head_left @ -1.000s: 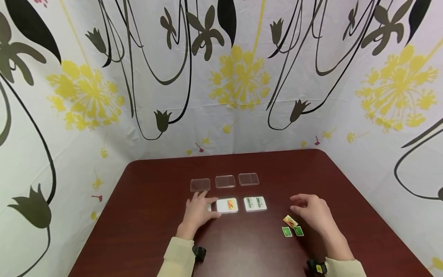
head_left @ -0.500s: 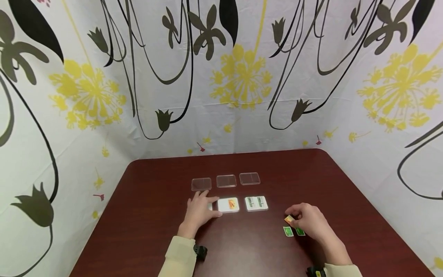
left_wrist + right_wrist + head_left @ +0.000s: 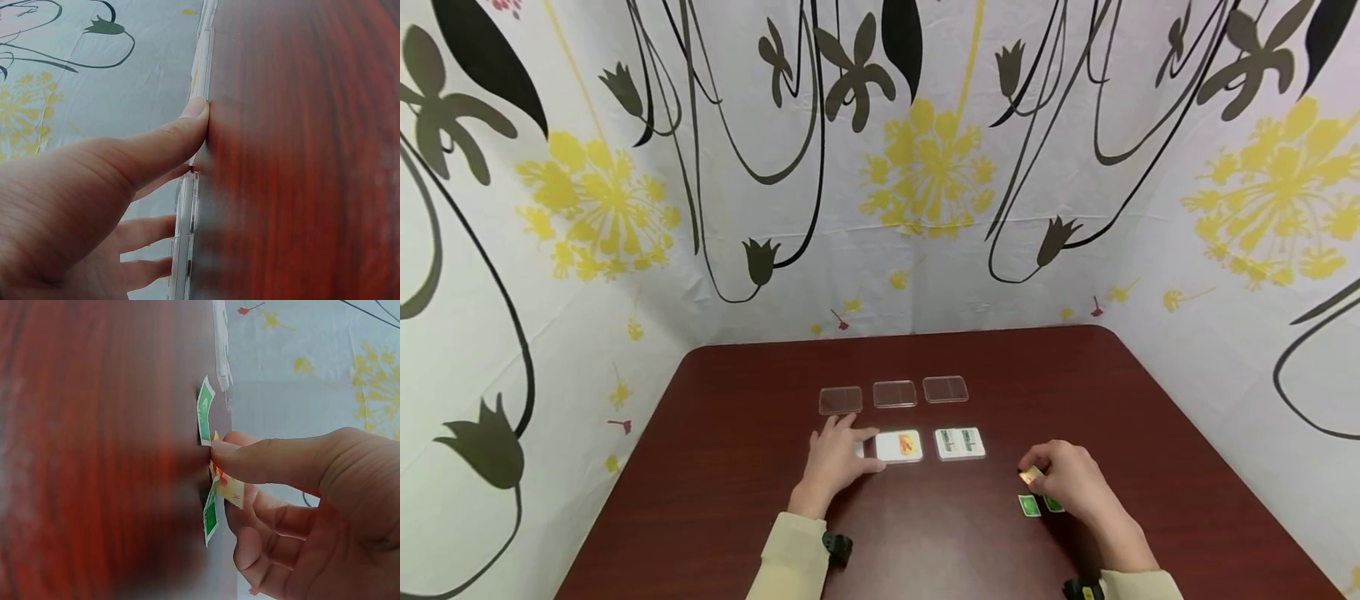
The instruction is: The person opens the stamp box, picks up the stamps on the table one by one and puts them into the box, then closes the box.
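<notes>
My right hand pinches a yellow-orange stamp between thumb and forefinger, low over the table. Two green stamps lie by it: one stamp to the left, another stamp partly under the hand. Fingers spread, my left hand rests across the left flat case, hiding most of it. Its thumb and forefinger reach the near end of the middle case, which shows an orange stamp. The right case shows two green-and-white items.
Behind the cases stand three transparent shallow plastic trays in a row: left tray, middle tray and right tray. The dark red table runs back to a floral cloth hanging behind it and along both sides.
My right hand has come down toward the stamps and taken hold of the yellow-orange one, which lay loose on the green ones. The left hand has stayed in place.
</notes>
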{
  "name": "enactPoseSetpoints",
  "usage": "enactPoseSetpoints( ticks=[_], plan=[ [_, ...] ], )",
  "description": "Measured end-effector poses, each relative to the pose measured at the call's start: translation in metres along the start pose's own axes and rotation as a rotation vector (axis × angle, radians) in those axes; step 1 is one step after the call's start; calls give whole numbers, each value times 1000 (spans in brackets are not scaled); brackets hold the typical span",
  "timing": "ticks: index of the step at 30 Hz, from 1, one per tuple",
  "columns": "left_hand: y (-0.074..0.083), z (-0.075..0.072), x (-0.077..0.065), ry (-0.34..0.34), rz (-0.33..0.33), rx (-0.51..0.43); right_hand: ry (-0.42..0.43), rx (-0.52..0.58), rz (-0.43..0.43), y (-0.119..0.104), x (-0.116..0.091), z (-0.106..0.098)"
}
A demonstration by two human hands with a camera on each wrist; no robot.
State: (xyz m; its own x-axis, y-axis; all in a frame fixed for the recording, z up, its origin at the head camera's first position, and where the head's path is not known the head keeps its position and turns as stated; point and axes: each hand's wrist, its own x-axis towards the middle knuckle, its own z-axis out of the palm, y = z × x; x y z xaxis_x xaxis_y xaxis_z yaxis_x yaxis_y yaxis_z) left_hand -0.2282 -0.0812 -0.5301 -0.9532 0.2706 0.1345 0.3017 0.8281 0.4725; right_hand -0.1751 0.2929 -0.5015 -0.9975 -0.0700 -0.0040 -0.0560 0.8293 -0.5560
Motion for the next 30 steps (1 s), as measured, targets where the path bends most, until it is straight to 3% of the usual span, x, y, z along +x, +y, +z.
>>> enactPoseSetpoints(
  ticks=[13,25,30],
  plan=[
    [-1,2,0,2,-11,3,27,66,68,2,1,-3],
    [-1,2,-1,-2,-19,-5,189,57,1,3,-1,-12],
    [-1,2,0,3,-15,-3,227,128,44,2,-1,-16]
  ],
)
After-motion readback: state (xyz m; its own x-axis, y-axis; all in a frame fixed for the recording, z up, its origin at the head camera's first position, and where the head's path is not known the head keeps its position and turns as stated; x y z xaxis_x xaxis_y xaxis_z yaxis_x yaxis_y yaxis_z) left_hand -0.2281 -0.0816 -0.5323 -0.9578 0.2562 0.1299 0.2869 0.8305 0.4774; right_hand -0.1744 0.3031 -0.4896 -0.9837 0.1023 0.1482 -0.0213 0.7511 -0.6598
